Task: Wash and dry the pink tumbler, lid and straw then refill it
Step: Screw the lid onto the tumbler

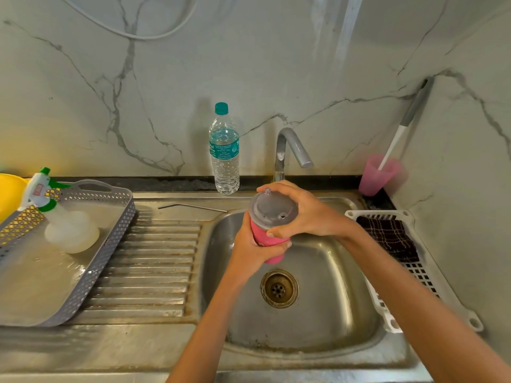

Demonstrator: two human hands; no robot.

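— How far along?
— Barely begun, I'd say. The tumbler [262, 232] is over the sink [326, 286], left hand [249, 251] gripping its body, right hand [307, 214] curled round the lid [272, 211], which is on. The tap [290, 147] is dry.
— And the count?
— One tumbler, one lid, one straw [193, 207] on the ledge, one bottle [224, 153], one cloth [387, 239].

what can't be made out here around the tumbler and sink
Head view:
- Inside of the pink tumbler: hidden by the grey lid, left hand and right hand.
- The yellow object: cut off by the left edge.
- Label text on the water bottle: too small.
- End of the tool in the pink cup: hidden by the cup, blurred.
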